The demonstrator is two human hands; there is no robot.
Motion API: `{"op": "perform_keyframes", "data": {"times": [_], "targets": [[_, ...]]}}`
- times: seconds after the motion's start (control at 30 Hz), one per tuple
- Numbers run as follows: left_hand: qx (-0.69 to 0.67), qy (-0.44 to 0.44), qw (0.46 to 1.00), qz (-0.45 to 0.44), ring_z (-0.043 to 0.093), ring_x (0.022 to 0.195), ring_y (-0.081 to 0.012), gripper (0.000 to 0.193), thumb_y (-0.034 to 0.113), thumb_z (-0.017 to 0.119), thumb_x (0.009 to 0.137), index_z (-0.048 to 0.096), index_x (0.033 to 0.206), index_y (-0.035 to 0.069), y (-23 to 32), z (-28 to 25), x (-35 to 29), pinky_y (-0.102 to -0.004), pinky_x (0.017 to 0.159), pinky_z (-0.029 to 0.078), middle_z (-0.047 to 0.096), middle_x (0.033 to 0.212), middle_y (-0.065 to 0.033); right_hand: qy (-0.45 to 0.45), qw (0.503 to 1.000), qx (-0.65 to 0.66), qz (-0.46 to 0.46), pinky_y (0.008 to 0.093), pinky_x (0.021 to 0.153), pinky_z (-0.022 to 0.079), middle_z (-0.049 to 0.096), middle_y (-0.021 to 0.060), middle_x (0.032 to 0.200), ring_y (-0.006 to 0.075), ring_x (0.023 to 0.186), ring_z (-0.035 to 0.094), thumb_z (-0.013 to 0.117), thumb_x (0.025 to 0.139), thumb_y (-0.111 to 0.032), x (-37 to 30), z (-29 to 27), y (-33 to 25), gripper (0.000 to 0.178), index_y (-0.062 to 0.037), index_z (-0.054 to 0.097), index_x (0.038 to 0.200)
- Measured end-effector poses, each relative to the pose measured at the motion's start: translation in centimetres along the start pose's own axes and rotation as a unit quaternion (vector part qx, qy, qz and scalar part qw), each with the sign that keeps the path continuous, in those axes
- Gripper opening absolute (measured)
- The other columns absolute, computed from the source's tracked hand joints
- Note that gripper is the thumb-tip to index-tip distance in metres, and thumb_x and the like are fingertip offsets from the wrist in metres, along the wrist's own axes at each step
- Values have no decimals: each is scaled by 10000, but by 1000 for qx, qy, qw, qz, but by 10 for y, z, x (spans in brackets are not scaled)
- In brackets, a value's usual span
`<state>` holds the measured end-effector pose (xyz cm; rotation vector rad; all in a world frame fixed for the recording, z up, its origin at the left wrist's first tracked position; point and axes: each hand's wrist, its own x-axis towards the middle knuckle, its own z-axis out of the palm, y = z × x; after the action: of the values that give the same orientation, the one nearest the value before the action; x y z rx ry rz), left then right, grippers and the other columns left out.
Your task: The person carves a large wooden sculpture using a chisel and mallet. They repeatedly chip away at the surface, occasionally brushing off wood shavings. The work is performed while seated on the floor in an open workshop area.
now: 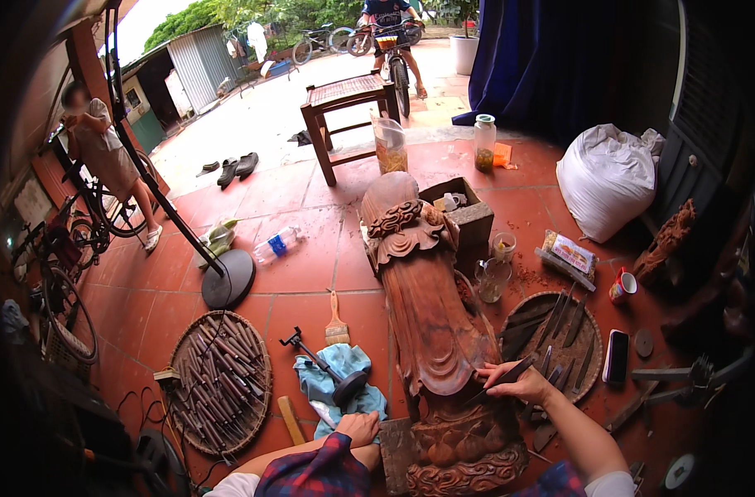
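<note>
A carved reddish-brown wooden statue leans away in front of me, with flowing robe folds and a scrolled base. My right hand is closed around a dark-handled carving tool, held against the lower robe, just above the base. The tool's tip is hard to make out. Left of the base, my left hand is closed beside a flat worn wooden block. Whatever its fingers hold, if anything, is hidden. A light blue cloth and a wooden handle lie near it.
Left is a round basket of carving tools; right is another basket of blades. Around them are a paintbrush, a black stand base, a phone, a glass mug, a white sack and a stool. Two people are farther off.
</note>
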<state>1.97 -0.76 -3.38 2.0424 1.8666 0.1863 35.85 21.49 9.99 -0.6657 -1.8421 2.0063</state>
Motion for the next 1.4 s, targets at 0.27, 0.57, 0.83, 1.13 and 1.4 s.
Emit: {"op": "perform_keyframes", "data": {"times": [0.27,0.57,0.83,1.13,1.4], "targets": [[32,-22,999,-10,626,579,-374,245,288,491,916,498,848,52,4,-14,2,-472,515,486,630,644,-175,9,999,-21,-43,450,1142,237,652,191,1132,256,1174,562,733,768,-52,1,0,-1,146,-12,693,902],[6,-7,1000,3,609,588,-379,183,191,550,868,470,846,28,7,-10,4,-472,515,478,596,634,-189,52,990,-93,-88,431,1050,390,695,141,993,269,1052,630,739,686,15,1,2,-3,165,-12,722,848],[-15,-19,1000,-17,615,596,-366,151,163,569,851,483,833,39,-2,0,5,-456,537,483,598,637,-186,75,996,-29,-44,338,933,484,670,98,964,214,1080,614,679,757,91,4,4,1,130,8,648,851],[-9,-8,1000,-16,610,602,-357,138,163,554,877,485,848,47,2,-2,5,-444,546,481,596,650,-172,52,995,-61,-59,339,964,465,665,76,940,226,1151,575,677,764,84,0,2,3,118,3,643,843],[-13,-20,999,-22,611,603,-361,142,171,556,872,490,845,49,3,-5,7,-452,553,483,592,643,-179,119,992,-5,-34,366,982,450,668,94,967,242,1148,582,656,770,101,-3,11,13,115,1,633,822]]}}
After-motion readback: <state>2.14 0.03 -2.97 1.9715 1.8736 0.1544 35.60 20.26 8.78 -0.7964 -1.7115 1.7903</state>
